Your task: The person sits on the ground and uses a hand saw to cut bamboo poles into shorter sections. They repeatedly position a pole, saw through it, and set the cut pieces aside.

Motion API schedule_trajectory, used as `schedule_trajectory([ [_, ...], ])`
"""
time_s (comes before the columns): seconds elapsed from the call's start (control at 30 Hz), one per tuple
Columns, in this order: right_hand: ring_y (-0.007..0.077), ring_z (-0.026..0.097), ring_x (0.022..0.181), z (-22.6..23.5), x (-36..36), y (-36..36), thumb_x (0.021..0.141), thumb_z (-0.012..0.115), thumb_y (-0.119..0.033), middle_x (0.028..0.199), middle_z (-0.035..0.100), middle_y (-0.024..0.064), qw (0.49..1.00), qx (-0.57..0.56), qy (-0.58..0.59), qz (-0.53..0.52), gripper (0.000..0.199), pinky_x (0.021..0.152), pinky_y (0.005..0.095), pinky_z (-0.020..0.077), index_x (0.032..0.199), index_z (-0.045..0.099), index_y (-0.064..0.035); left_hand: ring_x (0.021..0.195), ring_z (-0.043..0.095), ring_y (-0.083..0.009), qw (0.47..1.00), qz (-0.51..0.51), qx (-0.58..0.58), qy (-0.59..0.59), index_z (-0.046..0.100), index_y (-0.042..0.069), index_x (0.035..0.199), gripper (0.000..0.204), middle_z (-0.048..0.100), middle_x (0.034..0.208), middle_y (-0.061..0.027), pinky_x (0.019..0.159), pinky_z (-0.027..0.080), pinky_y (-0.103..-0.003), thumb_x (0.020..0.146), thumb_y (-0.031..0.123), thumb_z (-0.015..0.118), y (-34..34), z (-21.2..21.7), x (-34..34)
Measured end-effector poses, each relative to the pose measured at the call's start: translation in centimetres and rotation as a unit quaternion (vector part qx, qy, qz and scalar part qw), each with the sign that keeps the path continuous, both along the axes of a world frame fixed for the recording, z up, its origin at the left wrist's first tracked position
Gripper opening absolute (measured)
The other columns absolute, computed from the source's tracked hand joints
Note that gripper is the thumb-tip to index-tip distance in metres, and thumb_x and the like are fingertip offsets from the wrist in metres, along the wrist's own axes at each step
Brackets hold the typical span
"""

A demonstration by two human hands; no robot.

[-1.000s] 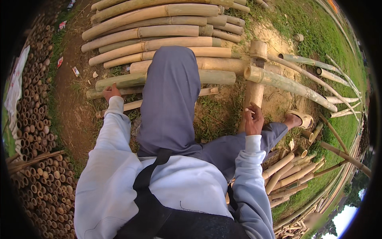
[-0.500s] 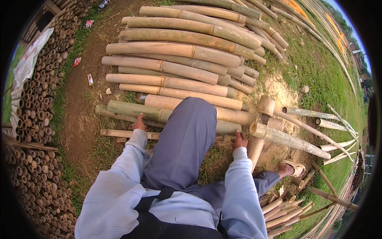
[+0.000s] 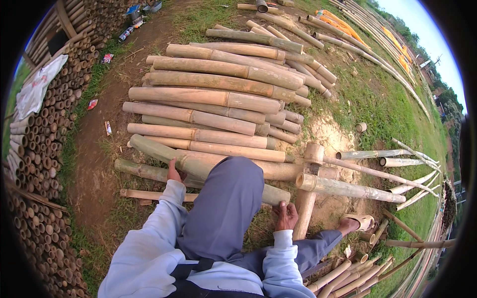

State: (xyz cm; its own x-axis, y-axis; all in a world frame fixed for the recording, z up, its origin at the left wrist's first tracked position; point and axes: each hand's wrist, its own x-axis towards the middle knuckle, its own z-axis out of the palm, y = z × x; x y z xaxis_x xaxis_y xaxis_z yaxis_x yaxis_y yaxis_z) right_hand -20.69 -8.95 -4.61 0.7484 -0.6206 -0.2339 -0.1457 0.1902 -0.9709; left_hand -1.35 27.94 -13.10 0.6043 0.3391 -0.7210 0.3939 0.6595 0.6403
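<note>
A greenish bamboo pole (image 3: pixel 196 166) lies slantwise before me, its middle hidden behind my bent knee. My left hand (image 3: pixel 175 172) is closed on its near side, left of the knee, with some fingers out of sight beneath it. At the pole's right end, my right hand (image 3: pixel 286 216) grips the cut edge with its fingertips. Just nearer to me, a second green bamboo pole (image 3: pixel 141 170) rests on the ground, and a thinner bamboo pole (image 3: pixel 156 194) lies closer still.
Beyond stands a pile of cut bamboo poles (image 3: pixel 198 94). Right of my right hand is a bamboo frame with an upright post (image 3: pixel 313 152) and a crosswise pole (image 3: pixel 348 188). Stacked bamboo (image 3: pixel 42 218) lines the left side. Short bamboo pieces (image 3: pixel 338 278) lie at lower right.
The held pole has swung out of line: its left end is now farther from the second pole, its right end nearer me. Both hands moved with it. The view has tilted upward.
</note>
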Motion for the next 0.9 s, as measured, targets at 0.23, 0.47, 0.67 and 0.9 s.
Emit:
schedule_trajectory([
  [0.23, 0.0183, 0.069, 0.08, 7.9, 6.4, 0.7, 0.101, 0.067, -0.025, 0.098, 0.066, 0.0073, 0.99, 0.004, -0.106, -0.088, 0.025, 0.072, 0.0316, 0.0597, 0.106, 0.062, -0.0015, 0.099, 0.058, -0.022, 0.965, -0.141, 0.025, -0.218, 0.058, 0.014, 0.128, 0.069, 0.063, 0.109, -0.0051, 0.088, 0.041, -0.037, 0.08, 0.063, 0.067, -4.7, 11.4, 14.7],
  [0.47, 0.0363, 0.059, 0.123, 13.0, 21.5, -6.5, 0.105, 0.058, -0.016, 0.139, 0.049, 0.0245, 0.939, 0.109, -0.326, -0.027, 0.06, 0.105, 0.04, 0.0527, 0.154, 0.026, -0.0022, 0.127, 0.055, -0.0262, 0.842, -0.295, 0.133, -0.433, 0.037, 0.012, 0.158, 0.085, 0.052, 0.15, -0.0135, 0.105, 0.04, -0.043, 0.088, 0.05, 0.067, -11.7, 22.7, 25.8],
  [0.67, 0.0286, 0.067, 0.11, 14.3, 15.0, -3.3, 0.105, 0.057, -0.013, 0.134, 0.058, 0.0237, 0.968, 0.032, -0.244, 0.047, 0.052, 0.095, 0.0359, 0.0586, 0.152, 0.039, -0.0025, 0.109, 0.064, -0.0225, 0.718, -0.445, 0.346, -0.408, 0.047, 0.006, 0.149, 0.065, 0.061, 0.139, -0.0184, 0.099, 0.05, -0.035, 0.09, 0.021, 0.072, -7.2, 16.8, 18.7],
  [0.9, 0.0212, 0.071, 0.097, 4.5, 4.4, -2.4, 0.1, 0.064, -0.016, 0.12, 0.069, 0.0174, 0.99, 0.011, 0.056, 0.126, 0.044, 0.088, 0.0337, 0.0593, 0.138, 0.056, 0.0054, 0.098, 0.067, -0.0198, 0.82, -0.37, 0.4, -0.173, 0.057, -0.005, 0.132, 0.048, 0.069, 0.111, -0.0144, 0.09, 0.053, -0.032, 0.091, 0.018, 0.069, 3.4, 1.8, 6.2],
])
